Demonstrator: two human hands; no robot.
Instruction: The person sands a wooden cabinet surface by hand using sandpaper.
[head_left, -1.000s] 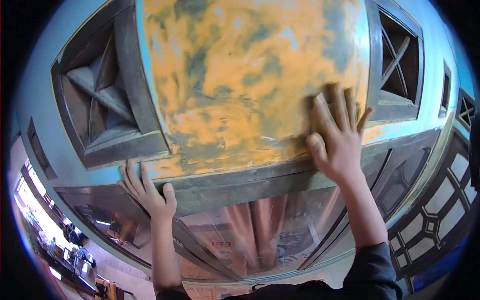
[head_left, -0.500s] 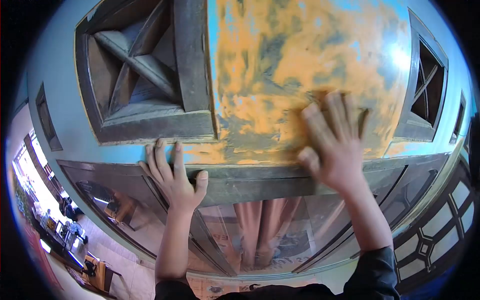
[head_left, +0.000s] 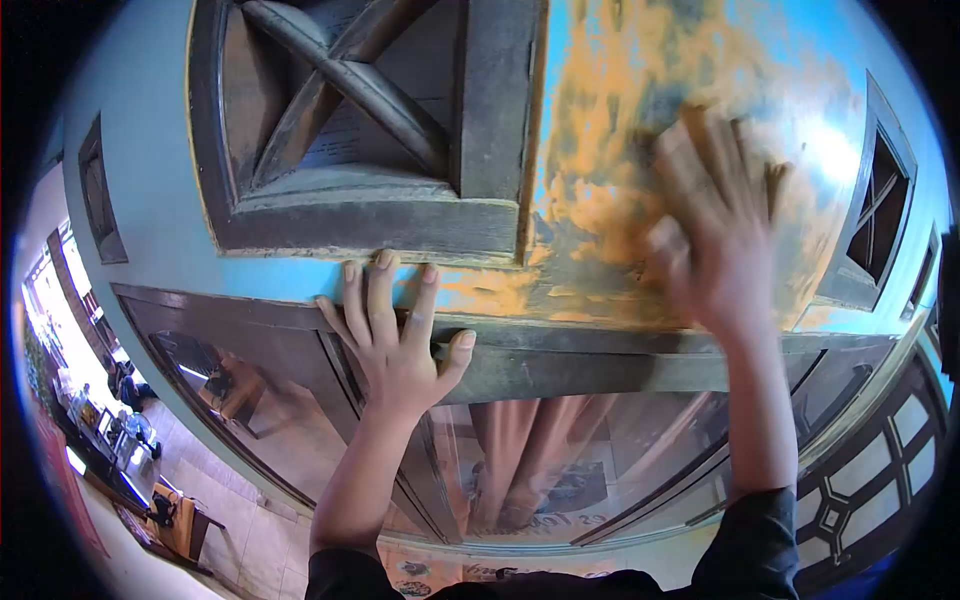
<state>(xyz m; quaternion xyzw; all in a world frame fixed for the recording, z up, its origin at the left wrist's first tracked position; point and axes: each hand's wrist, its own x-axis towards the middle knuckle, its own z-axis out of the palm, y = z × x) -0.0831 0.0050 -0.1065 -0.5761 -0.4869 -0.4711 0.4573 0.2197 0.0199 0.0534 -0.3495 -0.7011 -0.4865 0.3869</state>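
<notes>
My right hand (head_left: 725,245), blurred by motion, presses flat with fingers stretched on the orange-patched wall panel (head_left: 600,120). A brown piece of sandpaper (head_left: 778,182) shows at the edges of its fingers; most of it is hidden beneath them. My left hand (head_left: 395,345) rests with fingers spread on the dark wooden frame, its fingertips on the blue and orange strip just under a square vent. Nothing is in the left hand. The panel carries smeared orange filler over grey and bright blue paint.
The dark wooden vent (head_left: 360,220) with crossed bars is set in the wall above my left hand. Another vent (head_left: 880,215) sits at the right. Below runs a wooden beam (head_left: 570,365) over glass panes with a pinkish curtain (head_left: 535,440) behind. Furniture stands far down left.
My right hand has slid up and to the right over the panel. The view has shifted, so the vent and my left hand appear further right.
</notes>
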